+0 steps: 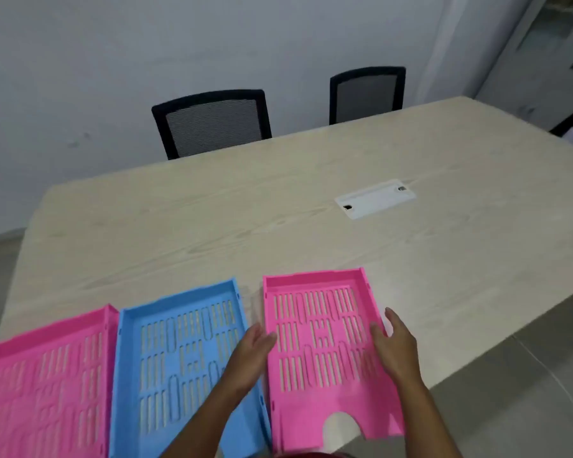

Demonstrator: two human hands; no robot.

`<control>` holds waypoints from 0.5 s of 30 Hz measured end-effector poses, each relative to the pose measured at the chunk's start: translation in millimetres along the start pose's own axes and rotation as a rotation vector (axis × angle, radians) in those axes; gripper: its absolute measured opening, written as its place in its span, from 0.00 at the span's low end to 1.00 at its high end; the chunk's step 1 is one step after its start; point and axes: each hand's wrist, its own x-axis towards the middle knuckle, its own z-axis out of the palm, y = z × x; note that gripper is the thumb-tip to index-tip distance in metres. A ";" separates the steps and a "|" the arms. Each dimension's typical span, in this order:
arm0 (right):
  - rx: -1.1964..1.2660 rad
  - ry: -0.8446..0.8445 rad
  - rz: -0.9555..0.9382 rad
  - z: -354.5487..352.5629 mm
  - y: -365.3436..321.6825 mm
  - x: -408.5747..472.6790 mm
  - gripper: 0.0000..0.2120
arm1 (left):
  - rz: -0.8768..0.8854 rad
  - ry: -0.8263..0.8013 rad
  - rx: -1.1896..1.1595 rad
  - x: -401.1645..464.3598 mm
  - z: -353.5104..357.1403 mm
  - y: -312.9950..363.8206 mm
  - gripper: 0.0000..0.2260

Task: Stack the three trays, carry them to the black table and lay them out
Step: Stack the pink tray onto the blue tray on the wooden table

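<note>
Fingers of the left hand (250, 353) and right hand (392, 345) are extended and spread, grasping nothing, one at each long side of the right pink tray (325, 355); contact with its walls cannot be judged. This tray lies flat near the front edge of the light wooden table (245, 219), long axis running away from the person, notched end nearest. Just beside it lies the blue tray (186, 365), then the left pink tray (43, 385), all roughly parallel. A white cable cover (375, 199) is set into the tabletop. Two black mesh chairs (212, 122) stand against the pale wall. The left pink tray is cut off by the frame edge.
</note>
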 end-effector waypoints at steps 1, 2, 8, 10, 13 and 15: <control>-0.024 -0.003 0.035 -1.5 4.9 1.3 0.27 | -0.021 -0.019 0.028 1.9 1.9 -3.0 0.31; -0.046 -0.032 0.064 -3.2 5.4 0.4 0.26 | -0.038 -0.035 0.041 3.1 3.2 -2.8 0.32; -0.126 -0.098 0.039 -5.6 11.6 -6.5 0.15 | -0.184 -0.099 -0.123 9.9 11.6 -3.7 0.19; -0.144 -0.075 0.029 -9.6 11.1 -3.5 0.18 | -0.170 -0.105 -0.145 7.5 13.9 -2.8 0.19; -0.145 -0.058 -0.004 -16.0 2.7 -0.1 0.18 | -0.118 -0.105 -0.190 2.1 16.1 2.2 0.21; -0.143 -0.033 -0.044 -20.5 -5.7 2.5 0.18 | -0.066 -0.095 -0.231 0.7 16.9 9.2 0.23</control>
